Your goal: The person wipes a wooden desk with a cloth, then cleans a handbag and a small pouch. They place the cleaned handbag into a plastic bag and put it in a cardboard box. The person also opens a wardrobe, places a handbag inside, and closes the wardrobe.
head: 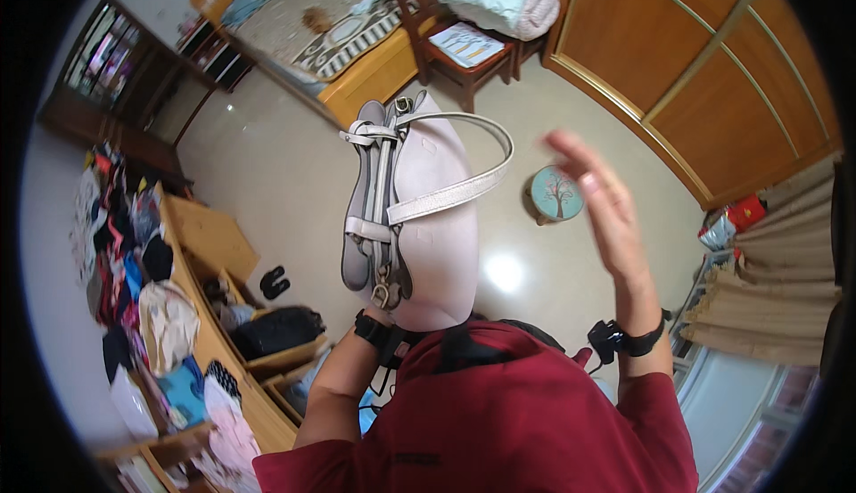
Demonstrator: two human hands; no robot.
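Observation:
A pale pink handbag is held up in front of my chest, its zipped top turned to the left. My left hand supports it from below and behind; the fingers are hidden by the bag. One whitish strap loops out to the right across the bag's side, while grey trim and metal buckles show along the top. To the right of the bag, my right hand is raised in the air, blurred, holding nothing. It touches neither the bag nor the strap.
A round blue stool with a tree picture stands on the tiled floor beyond my right hand. Ahead are a bed and a wooden chair. A clothes-laden cabinet with open drawers lines the left; a wardrobe stands right. Black slippers lie left.

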